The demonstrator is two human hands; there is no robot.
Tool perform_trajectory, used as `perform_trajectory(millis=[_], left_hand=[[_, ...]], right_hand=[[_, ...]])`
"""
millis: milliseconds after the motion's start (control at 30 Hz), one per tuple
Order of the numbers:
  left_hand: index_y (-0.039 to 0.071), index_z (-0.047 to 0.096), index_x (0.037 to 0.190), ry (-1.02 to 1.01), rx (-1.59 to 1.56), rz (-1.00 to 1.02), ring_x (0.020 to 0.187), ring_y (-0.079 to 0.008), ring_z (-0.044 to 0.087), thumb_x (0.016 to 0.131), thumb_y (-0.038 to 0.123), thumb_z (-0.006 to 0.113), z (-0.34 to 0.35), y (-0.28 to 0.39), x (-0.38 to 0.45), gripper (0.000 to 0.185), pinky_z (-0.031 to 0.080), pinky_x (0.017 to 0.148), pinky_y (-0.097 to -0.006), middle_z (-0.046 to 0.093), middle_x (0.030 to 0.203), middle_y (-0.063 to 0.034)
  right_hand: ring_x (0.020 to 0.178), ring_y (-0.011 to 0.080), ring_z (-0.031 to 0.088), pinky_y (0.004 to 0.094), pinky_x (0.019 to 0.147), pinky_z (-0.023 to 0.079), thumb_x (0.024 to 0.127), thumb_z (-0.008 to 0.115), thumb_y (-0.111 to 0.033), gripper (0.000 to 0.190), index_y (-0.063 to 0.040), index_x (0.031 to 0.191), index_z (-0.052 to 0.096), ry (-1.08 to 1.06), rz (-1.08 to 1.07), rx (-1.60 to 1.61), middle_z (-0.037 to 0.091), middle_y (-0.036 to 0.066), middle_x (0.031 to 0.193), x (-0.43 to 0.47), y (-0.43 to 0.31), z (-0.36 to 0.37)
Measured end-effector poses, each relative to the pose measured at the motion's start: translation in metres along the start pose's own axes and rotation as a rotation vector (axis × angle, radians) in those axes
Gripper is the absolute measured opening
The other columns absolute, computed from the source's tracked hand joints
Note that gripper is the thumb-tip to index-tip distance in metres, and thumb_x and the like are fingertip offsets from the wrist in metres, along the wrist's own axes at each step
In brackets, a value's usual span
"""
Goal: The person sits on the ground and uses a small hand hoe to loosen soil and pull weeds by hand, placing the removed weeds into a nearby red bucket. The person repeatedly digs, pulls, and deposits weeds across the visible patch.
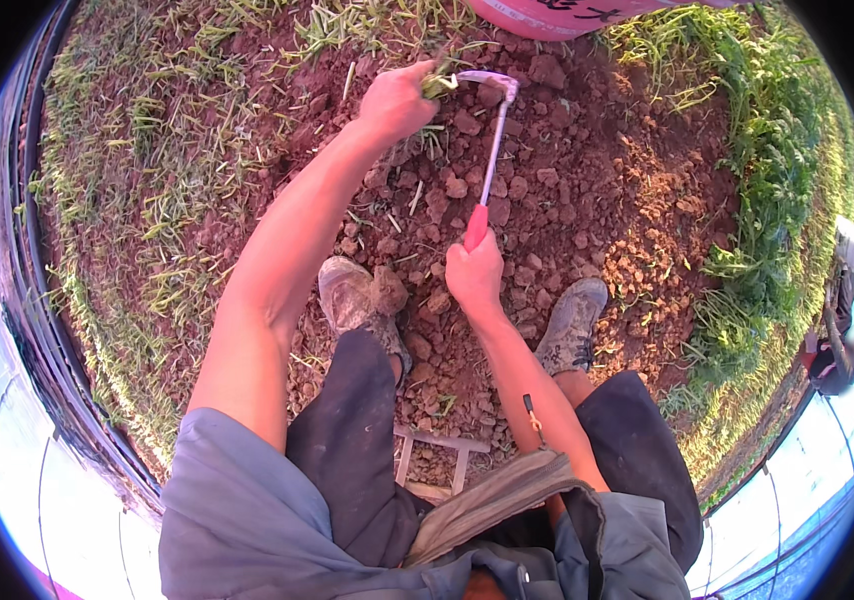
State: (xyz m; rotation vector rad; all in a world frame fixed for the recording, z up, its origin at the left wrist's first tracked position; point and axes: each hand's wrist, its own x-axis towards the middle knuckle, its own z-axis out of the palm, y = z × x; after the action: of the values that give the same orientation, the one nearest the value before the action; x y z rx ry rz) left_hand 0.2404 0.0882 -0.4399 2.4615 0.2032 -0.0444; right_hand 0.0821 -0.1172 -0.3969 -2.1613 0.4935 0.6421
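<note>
My right hand is closed around the red handle of a small hand hoe. Its thin metal shaft runs away from me, and the curved blade bends left, its tip by my left hand. Between the left fingers is a small clump of green stems, held just above the reddish, cloddy soil. Whether the blade tip touches the stems is hard to tell. A few cut pale stalks lie on the dirt below.
A pink bucket bearing writing stands ahead. Leafy green plants grow on the right; cut stubble covers the left. My shoes flank loose clods. A wooden frame is beneath me. Another person is at far right.
</note>
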Motion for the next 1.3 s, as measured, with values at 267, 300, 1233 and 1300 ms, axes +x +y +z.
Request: perform_trajectory(millis=[267, 300, 1233, 1300], left_hand=[[0.008, 0.074, 0.097, -0.292, 0.030, 0.004, 0.078, -0.0215, 0.068, 0.087, 0.017, 0.072, -0.009, 0.013, -0.002, 0.014, 0.056, 0.074, -0.0374, 0.071, 0.084, -0.0132], [0.008, 0.074, 0.097, -0.412, -0.056, -0.006, 0.074, -0.0186, 0.067, 0.088, 0.017, 0.072, -0.012, 0.013, -0.012, 0.012, 0.056, 0.072, -0.0358, 0.071, 0.083, -0.0115], [0.005, 0.073, 0.089, -0.518, -0.109, 0.121, 0.066, -0.0310, 0.068, 0.082, 0.009, 0.067, -0.039, 0.014, -0.040, 0.010, 0.058, 0.067, -0.0436, 0.069, 0.075, -0.0145], [0.005, 0.068, 0.090, -0.339, 0.133, 0.320, 0.074, -0.0347, 0.069, 0.079, 0.011, 0.070, -0.021, 0.015, -0.057, 0.013, 0.057, 0.071, -0.0457, 0.068, 0.078, -0.0113]], right_hand=[[0.083, 0.0432, 0.064, 0.0501, 0.078, 0.049, 0.080, 0.060, -0.011, 0.022, 0.003, 0.096, 0.054, -0.093, -0.008, 0.030, 0.064, 0.023, 0.085, -0.020, 0.012, -0.004], [0.083, 0.0433, 0.064, 0.0500, 0.078, 0.049, 0.080, 0.061, -0.011, 0.022, 0.003, 0.095, 0.054, -0.099, 0.011, 0.008, 0.064, 0.024, 0.085, -0.029, 0.016, -0.011], [0.080, 0.0338, 0.064, 0.0440, 0.076, 0.050, 0.080, 0.062, -0.009, 0.019, 0.001, 0.094, 0.055, 0.042, 0.072, 0.151, 0.062, 0.018, 0.085, -0.022, 0.020, 0.004], [0.080, 0.0326, 0.063, 0.0432, 0.077, 0.050, 0.078, 0.063, -0.008, 0.019, 0.002, 0.093, 0.056, 0.065, 0.070, 0.226, 0.061, 0.016, 0.085, -0.020, 0.029, 0.011]])
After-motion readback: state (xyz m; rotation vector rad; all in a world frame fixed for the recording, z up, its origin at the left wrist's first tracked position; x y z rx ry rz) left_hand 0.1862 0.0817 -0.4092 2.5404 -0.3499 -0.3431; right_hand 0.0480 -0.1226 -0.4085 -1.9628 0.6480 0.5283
